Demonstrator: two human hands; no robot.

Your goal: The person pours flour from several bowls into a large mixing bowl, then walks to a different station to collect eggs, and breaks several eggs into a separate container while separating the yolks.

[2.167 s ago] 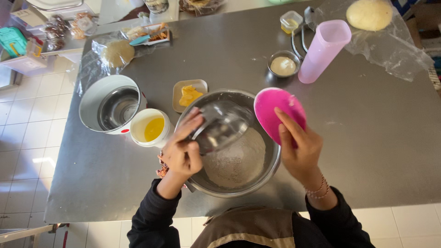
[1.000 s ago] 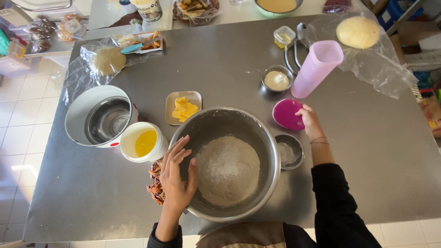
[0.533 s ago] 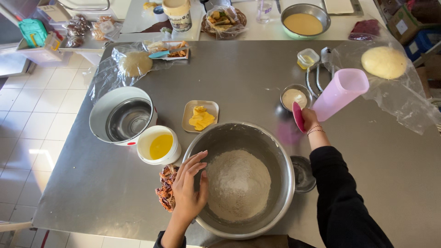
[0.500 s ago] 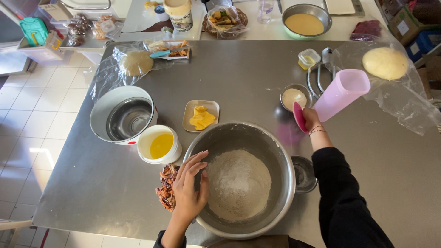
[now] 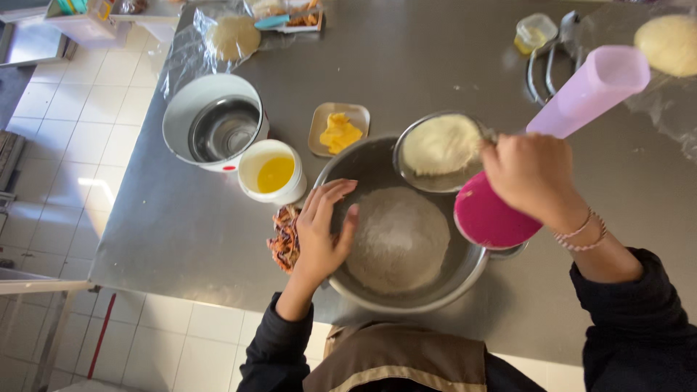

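A large steel mixing bowl (image 5: 465, 279) with a mound of white flour (image 5: 397, 238) stands at the near edge of the steel table (image 5: 181, 225). My left hand (image 5: 324, 231) rests on the bowl's left rim, fingers spread. My right hand (image 5: 534, 176) holds a small metal cup of cream-coloured powder (image 5: 441, 147) over the bowl's far rim, together with a pink scraper (image 5: 491, 220) that hangs below the hand.
A white cup of yellow liquid (image 5: 274, 173), a white pot with a steel inner (image 5: 215, 131), a small tray of butter (image 5: 339, 131), a tall pink beaker (image 5: 592, 88), dough balls in plastic (image 5: 232, 36), a small lidded tub (image 5: 534, 32). Tiled floor lies left of the table.
My right hand picked up the small metal cup from beside the pink beaker and brought it, with the pink scraper, over the mixing bowl. My left hand stayed on the rim.
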